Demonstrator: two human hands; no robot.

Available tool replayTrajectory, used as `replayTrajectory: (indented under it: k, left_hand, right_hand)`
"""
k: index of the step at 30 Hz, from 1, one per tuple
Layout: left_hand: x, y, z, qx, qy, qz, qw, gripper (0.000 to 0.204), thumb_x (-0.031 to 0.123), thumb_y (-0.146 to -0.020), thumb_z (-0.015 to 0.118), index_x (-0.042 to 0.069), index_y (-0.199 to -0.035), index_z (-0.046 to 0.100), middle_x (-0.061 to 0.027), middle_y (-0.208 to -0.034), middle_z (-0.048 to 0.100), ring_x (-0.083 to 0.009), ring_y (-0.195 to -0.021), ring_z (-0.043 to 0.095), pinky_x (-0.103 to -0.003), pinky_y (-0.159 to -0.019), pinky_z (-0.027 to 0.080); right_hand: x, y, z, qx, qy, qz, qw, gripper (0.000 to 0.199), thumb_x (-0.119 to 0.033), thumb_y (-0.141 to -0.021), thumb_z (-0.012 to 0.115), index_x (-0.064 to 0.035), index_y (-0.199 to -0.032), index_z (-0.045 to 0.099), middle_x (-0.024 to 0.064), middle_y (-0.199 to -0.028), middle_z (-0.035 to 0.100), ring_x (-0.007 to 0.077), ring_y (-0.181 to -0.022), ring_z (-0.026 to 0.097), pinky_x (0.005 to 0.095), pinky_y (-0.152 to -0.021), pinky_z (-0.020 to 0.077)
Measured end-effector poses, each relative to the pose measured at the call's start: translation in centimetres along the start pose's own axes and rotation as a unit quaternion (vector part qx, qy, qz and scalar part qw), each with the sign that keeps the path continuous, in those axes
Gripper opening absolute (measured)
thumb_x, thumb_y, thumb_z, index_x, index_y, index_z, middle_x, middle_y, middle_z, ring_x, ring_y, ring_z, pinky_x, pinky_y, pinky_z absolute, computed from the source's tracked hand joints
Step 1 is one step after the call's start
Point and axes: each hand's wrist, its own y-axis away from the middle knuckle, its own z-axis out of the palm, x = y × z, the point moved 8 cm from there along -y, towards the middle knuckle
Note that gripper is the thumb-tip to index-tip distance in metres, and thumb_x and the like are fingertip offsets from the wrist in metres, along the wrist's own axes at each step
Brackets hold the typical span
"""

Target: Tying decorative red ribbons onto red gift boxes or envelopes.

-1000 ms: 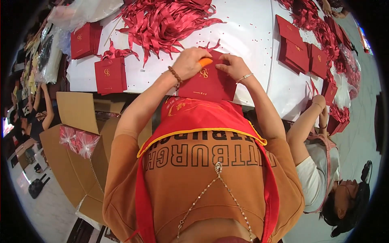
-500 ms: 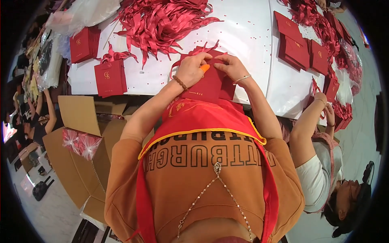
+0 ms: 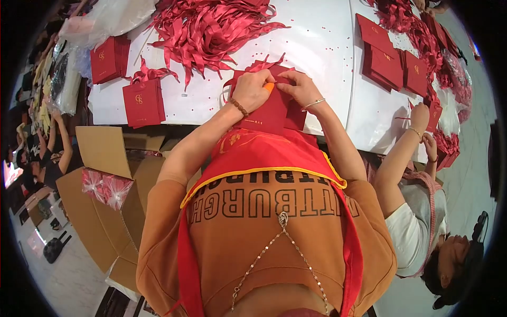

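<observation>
Red bag point(image 3: 268, 113) under fingers point(image 3: 293, 77)

Packing workshop, it seems — heaped ribbons point(image 3: 208, 37), red bags point(image 3: 266, 116), open carton point(image 3: 92, 219).

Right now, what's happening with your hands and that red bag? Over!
Left hand, right hand at upper red bag; exact grip unclear. Bag flat, partly covered by hands. Ribbon heap beyond, not touching hands.

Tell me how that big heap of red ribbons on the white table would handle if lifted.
The ribbon heap would probably droop, since its ends bend and curl. Its crossing strands may snag and come up together. Their satiny sheen suggests some could slip free.
</observation>
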Motion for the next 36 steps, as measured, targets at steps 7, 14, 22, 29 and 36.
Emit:
replayTrajectory:
  k: [7, 14, 22, 29, 36]
  left_hand:
    - [-0.2, 0.1, -0.4, 0.010, 0.020, -0.026, 0.999, 0.010, 0.004, -0.075, 0.057, 0.000, -0.084, 0.060, -0.0101, -0.062, 0.061, -0.0140, -0.051, 0.058, -0.026, -0.047, 0.044]
    - [-1.6, -0.1, 0.1, -0.034, 0.128, -0.142, 0.981, 0.028, 0.006, -0.069, 0.058, 0.002, -0.096, 0.057, -0.0103, -0.063, 0.061, -0.0201, -0.055, 0.059, -0.031, -0.051, 0.046]
    - [-2.2, -0.1, 0.9, -0.128, 0.212, -0.218, 0.944, 0.027, 0.000, -0.074, 0.055, -0.002, -0.101, 0.054, -0.0041, -0.059, 0.056, -0.0087, -0.047, 0.051, -0.021, -0.043, 0.040]
    - [-2.6, -0.1, 0.8, -0.097, 0.186, -0.215, 0.954, 0.023, 0.000, -0.073, 0.057, -0.001, -0.096, 0.056, -0.0041, -0.059, 0.056, -0.0088, -0.046, 0.051, -0.022, -0.042, 0.039]
    - [-2.5, 0.1, 0.8, -0.043, 0.164, -0.161, 0.972, 0.019, 0.002, -0.069, 0.057, -0.001, -0.087, 0.056, -0.0071, -0.060, 0.059, -0.0120, -0.047, 0.054, -0.025, -0.041, 0.040]
  right_hand:
    - [0.1, -0.1, 0.2, -0.001, -0.013, -0.018, 1.000, 0.031, -0.013, -0.078, 0.061, 0.0000, -0.106, 0.057, 0.0115, -0.095, 0.060, 0.0192, -0.086, 0.056, 0.0287, -0.077, 0.0432]
    - [0.1, -0.1, 0.4, 0.019, 0.016, -0.045, 0.999, 0.028, -0.012, -0.077, 0.061, -0.0017, -0.103, 0.058, 0.0126, -0.092, 0.060, 0.0213, -0.086, 0.057, 0.0296, -0.076, 0.0441]
    - [-1.0, 0.0, 0.5, 0.032, 0.035, -0.075, 0.996, 0.028, -0.011, -0.077, 0.061, -0.0032, -0.103, 0.058, 0.0135, -0.091, 0.060, 0.0233, -0.084, 0.058, 0.0304, -0.075, 0.0448]
    - [-0.8, 0.0, 0.4, 0.053, 0.061, -0.094, 0.992, 0.027, -0.010, -0.076, 0.062, -0.0036, -0.101, 0.059, 0.0143, -0.089, 0.060, 0.0251, -0.081, 0.058, 0.0312, -0.072, 0.0449]
    - [-1.4, 0.8, -0.1, 0.091, 0.087, -0.087, 0.988, 0.023, -0.011, -0.073, 0.064, -0.0029, -0.095, 0.059, 0.0163, -0.082, 0.061, 0.0291, -0.074, 0.059, 0.0338, -0.067, 0.0459]
